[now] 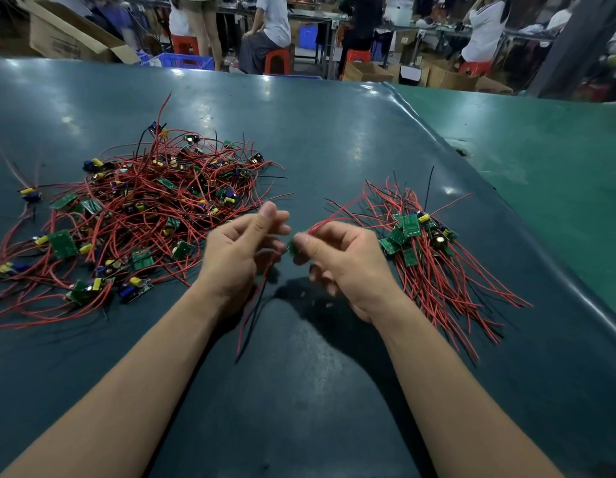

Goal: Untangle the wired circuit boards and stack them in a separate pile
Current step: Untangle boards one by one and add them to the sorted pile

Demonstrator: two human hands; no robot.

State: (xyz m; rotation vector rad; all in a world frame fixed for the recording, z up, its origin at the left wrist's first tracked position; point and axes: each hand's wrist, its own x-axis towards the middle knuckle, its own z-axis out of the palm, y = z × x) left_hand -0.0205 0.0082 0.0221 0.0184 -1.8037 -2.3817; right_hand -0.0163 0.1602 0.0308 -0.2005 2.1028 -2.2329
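A big tangled heap of small green circuit boards with red and black wires (144, 208) lies on the left of the dark table (334, 143). A smaller, tidier pile of boards (416, 236) sits on the right, wires fanned toward me. Between the two, my right hand (337, 263) pinches a small green circuit board (292, 248) with thumb and forefinger; one red wire runs from it up to the right. My left hand (241, 250) is just left of the board, fingers curled around its red and black wires (254, 305), which hang down toward me.
The table's raised rim (472, 174) runs diagonally on the right, with a green surface (540, 150) beyond it. Behind the table are cardboard boxes (68, 36), blue crates (182, 60), red stools and several people seated or standing.
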